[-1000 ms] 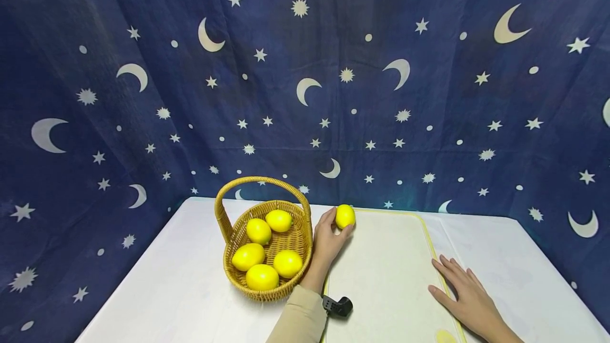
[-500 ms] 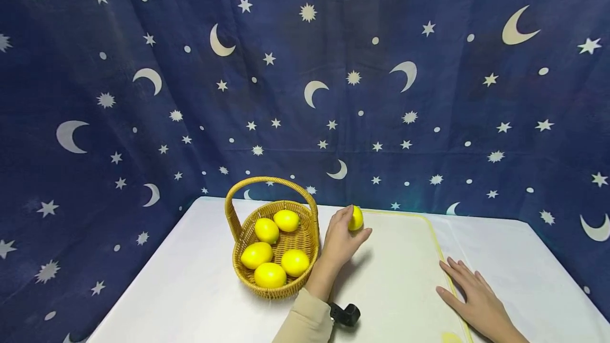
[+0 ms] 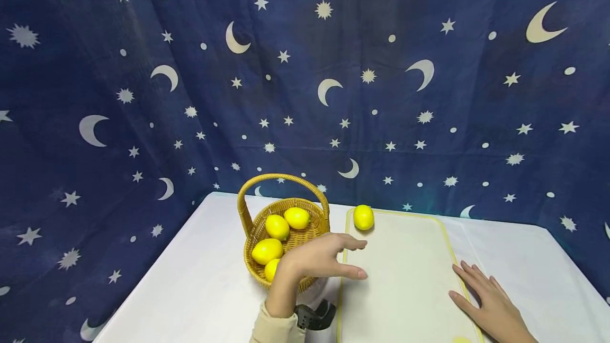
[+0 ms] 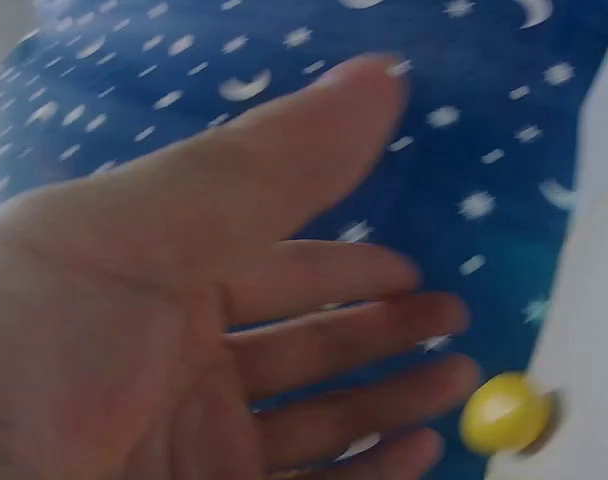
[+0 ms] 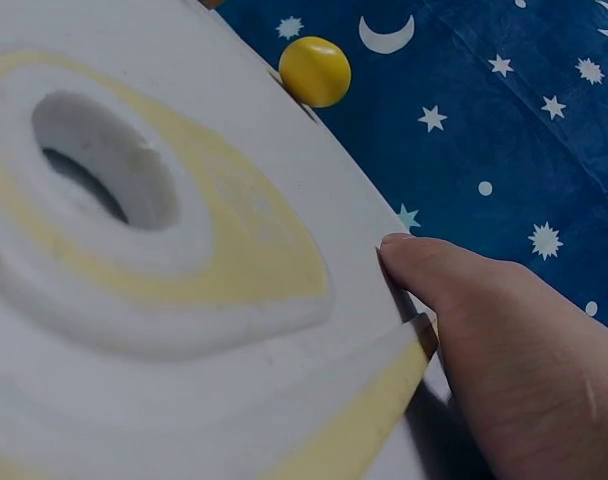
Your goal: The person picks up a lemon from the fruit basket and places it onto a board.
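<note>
One lemon [image 3: 364, 217] rests by itself on the far left corner of a white cutting board [image 3: 400, 274] with a yellow border. My left hand [image 3: 324, 255] hovers over the front right of a wicker basket [image 3: 318, 206], holding nothing. Its thumb and fingers stretch out apart, and in the left wrist view the lemon [image 4: 506, 413] lies beyond the fingertips. Several lemons [image 3: 267, 251] sit in the basket, the nearest ones partly hidden by this hand. My right hand [image 3: 493, 303] rests at the board's right edge, fingers extended; the right wrist view shows its thumb [image 5: 424, 265] beside that edge.
A white cloth [image 3: 190, 279] covers the table. Behind it hangs a dark blue curtain [image 3: 295, 94] with moons and stars. The basket's tall arched handle [image 3: 281, 176] stands up left of the board. A round hole [image 5: 109, 165] pierces the board's near end.
My left hand has let go of the lemon at the board's far corner and drawn back left and nearer, over the basket. The right hand stays at the board's edge. The head view has turned left.
</note>
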### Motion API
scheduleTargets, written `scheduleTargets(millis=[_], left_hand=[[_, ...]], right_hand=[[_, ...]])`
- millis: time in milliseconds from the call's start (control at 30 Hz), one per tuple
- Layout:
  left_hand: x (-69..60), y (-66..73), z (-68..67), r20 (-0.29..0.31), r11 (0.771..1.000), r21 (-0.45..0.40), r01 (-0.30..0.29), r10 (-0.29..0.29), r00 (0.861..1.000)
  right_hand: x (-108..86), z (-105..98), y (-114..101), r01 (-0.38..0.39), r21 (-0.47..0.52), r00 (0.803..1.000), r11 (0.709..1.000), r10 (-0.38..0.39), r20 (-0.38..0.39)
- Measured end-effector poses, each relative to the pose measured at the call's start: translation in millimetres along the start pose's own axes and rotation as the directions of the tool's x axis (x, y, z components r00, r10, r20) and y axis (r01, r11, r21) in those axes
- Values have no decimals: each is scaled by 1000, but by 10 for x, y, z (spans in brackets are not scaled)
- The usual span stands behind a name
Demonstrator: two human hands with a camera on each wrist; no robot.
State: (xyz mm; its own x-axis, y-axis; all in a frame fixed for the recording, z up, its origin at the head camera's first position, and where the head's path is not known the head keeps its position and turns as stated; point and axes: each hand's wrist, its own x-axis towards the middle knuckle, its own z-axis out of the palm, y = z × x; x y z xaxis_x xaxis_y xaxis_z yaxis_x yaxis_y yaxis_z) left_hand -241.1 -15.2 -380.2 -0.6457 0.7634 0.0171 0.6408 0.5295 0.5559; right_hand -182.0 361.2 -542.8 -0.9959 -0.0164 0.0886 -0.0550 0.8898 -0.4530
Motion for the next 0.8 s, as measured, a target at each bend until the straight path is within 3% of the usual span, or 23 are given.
scheduleTargets(millis=[67, 167, 233, 300, 333, 367, 433, 500, 533, 567, 633, 800], left_hand=[[-128, -111, -111, 24, 1000, -29, -2, 3, 1000], [-305, -326, -239, -8, 994, -111, 15, -16, 1000], [-387, -489, -292, -73, 981, -194, 18, -33, 997], [-422, -653, -318, -199, 966, -258, 10, -63, 978], [-414, -729, -322, -282, 961, -278, 2, -84, 956], [-403, -799, -322, -369, 956, -293, -1, -111, 923], [-366, -934, -306, -532, 957, -291, 1, -163, 831], [-338, -1044, -274, -634, 950, -310, 39, -237, 736], [-328, -1099, -251, -662, 950, -307, 62, -260, 703], [-324, -1148, -227, -677, 949, -303, 93, -283, 680], [-317, -1239, -174, -680, 944, -290, 160, -321, 659], [-313, -1406, -63, -623, 917, -294, 269, -397, 674]], right_hand=[[-5, -4, 13, 2, -7, 1000, 1000, -2, 3], [-7, -1, 26, 0, -11, 1000, 1000, 0, 9], [-4, 0, 31, 4, -10, 1000, 1000, -3, 10], [2, -1, 35, 5, -10, 1000, 1000, -5, 10], [3, -7, 38, 5, -11, 1000, 1000, -5, 9], [4, -13, 40, 5, -12, 1000, 1000, -5, 8], [8, -17, 40, 3, -16, 1000, 1000, -3, 10], [13, -16, 34, 4, -18, 1000, 1000, -3, 13], [14, -14, 31, 6, -17, 1000, 1000, -5, 14], [14, -11, 27, 8, -15, 1000, 1000, -8, 13], [10, -8, 20, 10, -11, 1000, 1000, -9, 13], [-6, -6, 12, 9, -11, 1000, 1000, -8, 12]])
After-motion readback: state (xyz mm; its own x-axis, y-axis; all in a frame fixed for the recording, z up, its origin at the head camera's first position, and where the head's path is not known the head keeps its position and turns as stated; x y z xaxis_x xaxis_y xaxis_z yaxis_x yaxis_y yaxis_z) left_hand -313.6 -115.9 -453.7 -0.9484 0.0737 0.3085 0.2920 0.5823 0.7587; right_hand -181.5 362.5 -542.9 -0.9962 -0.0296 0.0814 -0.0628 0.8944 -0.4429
